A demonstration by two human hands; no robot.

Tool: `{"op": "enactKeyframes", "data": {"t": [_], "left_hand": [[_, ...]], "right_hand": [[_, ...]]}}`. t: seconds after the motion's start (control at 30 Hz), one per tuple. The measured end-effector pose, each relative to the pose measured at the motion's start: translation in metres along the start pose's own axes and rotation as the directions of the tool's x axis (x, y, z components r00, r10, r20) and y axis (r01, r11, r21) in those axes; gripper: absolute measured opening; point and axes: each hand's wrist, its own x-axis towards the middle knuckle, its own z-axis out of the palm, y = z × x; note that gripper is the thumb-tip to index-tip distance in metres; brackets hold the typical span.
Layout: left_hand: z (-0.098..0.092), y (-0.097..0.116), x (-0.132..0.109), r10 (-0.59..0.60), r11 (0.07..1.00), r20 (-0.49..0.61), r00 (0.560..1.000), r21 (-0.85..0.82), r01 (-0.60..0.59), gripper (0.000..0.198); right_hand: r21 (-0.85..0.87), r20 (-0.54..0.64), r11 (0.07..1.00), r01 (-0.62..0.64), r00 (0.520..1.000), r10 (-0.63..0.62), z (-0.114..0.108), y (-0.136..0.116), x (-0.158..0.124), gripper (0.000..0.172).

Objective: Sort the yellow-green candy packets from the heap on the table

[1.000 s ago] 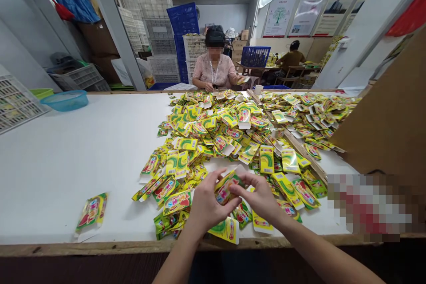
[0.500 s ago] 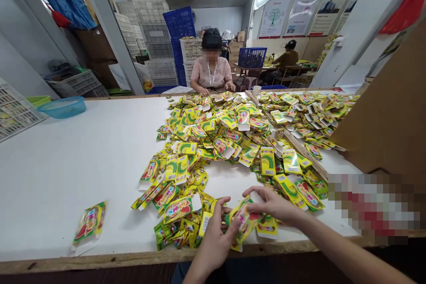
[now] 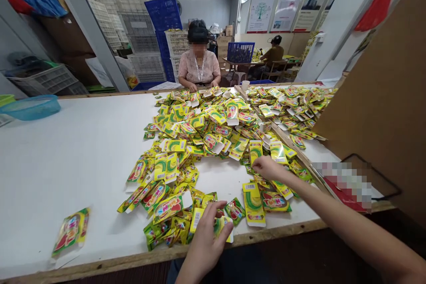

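A big heap of small yellow-green packets (image 3: pixel 213 128) covers the white table (image 3: pixel 76 159). My left hand (image 3: pixel 206 237) rests at the near edge, fingers curled over a small stack of packets (image 3: pixel 219 226) there. My right hand (image 3: pixel 268 167) reaches forward to the right, fingers bent down onto packets at the heap's near right side; whether it grips one is hidden. A yellow packet (image 3: pixel 253 204) lies flat between my hands. One packet (image 3: pixel 70 230) lies alone at the near left.
A person (image 3: pixel 199 64) sits across the table handling packets. A wooden strip (image 3: pixel 293 146) separates a second heap (image 3: pixel 293 106) on the right. A large cardboard sheet (image 3: pixel 382 97) stands at right. A blue basin (image 3: pixel 31 107) sits far left; crates stack behind.
My hands have come apart: the right one moved forward to the heap's right side, the left stayed at the near edge on the stack. The camera view shifted right.
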Motion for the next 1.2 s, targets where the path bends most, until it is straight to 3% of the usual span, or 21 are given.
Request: {"op": "enactKeyframes", "data": {"t": [0.07, 0.13, 0.27, 0.33, 0.4, 0.5, 0.67, 0.8, 0.93, 1.0, 1.07, 1.13, 1.2], "left_hand": [[0.001, 0.003, -0.004, 0.037, 0.999, 0.038, 0.999, 0.021, -0.038, 0.036], [-0.005, 0.004, -0.006, 0.056, 0.996, 0.058, 0.997, 0.066, -0.060, 0.033], [-0.033, 0.002, 0.016, 0.008, 0.935, -0.087, 0.996, 0.353, 0.023, 0.026], [-0.049, -0.001, 0.042, -0.074, 0.804, -0.176, 0.982, 0.572, 0.163, 0.027], [-0.058, -0.006, 0.072, -0.205, 0.590, -0.249, 0.947, 0.741, 0.322, 0.032], [-0.058, -0.015, 0.109, -0.267, 0.492, -0.296, 0.917, 0.777, 0.394, 0.041], [-0.048, -0.024, 0.127, -0.243, 0.567, -0.294, 0.925, 0.730, 0.381, 0.028], [-0.051, -0.021, 0.119, -0.173, 0.708, -0.293, 0.940, 0.627, 0.326, 0.022], [-0.046, -0.008, 0.104, -0.052, 0.875, -0.276, 0.960, 0.451, 0.177, 0.022], [-0.037, -0.001, 0.097, -0.013, 0.951, -0.266, 0.964, 0.296, 0.095, 0.025], [-0.026, 0.004, 0.091, -0.012, 1.000, -0.245, 0.970, 0.011, 0.015, 0.029], [-0.016, 0.007, 0.086, -0.026, 0.965, -0.232, 0.972, -0.258, -0.036, 0.033], [-0.010, 0.007, 0.082, -0.036, 0.947, -0.254, 0.967, -0.317, -0.048, 0.033]], "right_hand": [[-0.092, 0.045, 0.995, -0.023, 0.999, 0.027, 0.033, -0.018, 0.000, 0.016], [-0.167, 0.041, 0.984, -0.067, 0.996, 0.075, 0.051, -0.028, 0.006, 0.023], [-0.243, 0.016, 0.964, -0.106, 0.993, 0.114, 0.058, -0.032, 0.020, 0.030], [-0.249, -0.014, 0.962, -0.108, 0.994, 0.108, 0.058, -0.033, 0.023, 0.032], [-0.244, -0.050, 0.962, -0.122, 0.992, 0.113, 0.059, -0.033, 0.023, 0.032], [-0.209, -0.083, 0.962, -0.175, 0.984, 0.161, 0.059, -0.031, 0.022, 0.029], [-0.083, -0.096, 0.980, -0.179, 0.981, 0.171, 0.051, -0.019, 0.020, 0.029], [0.094, -0.109, 0.989, -0.119, 0.986, 0.129, 0.040, -0.012, 0.013, 0.030], [0.344, -0.117, 0.939, -0.010, 0.992, 0.053, 0.035, -0.025, -0.003, 0.036], [0.633, -0.081, 0.773, 0.031, 0.996, 0.027, 0.037, -0.039, -0.013, 0.033], [0.927, -0.011, 0.374, 0.014, 1.000, -0.012, 0.039, -0.056, -0.023, 0.031], [0.998, 0.058, -0.029, -0.060, 0.997, -0.060, 0.041, -0.072, -0.033, 0.035], [0.976, 0.100, -0.185, -0.113, 0.992, -0.081, 0.041, -0.085, -0.041, 0.038]]}}
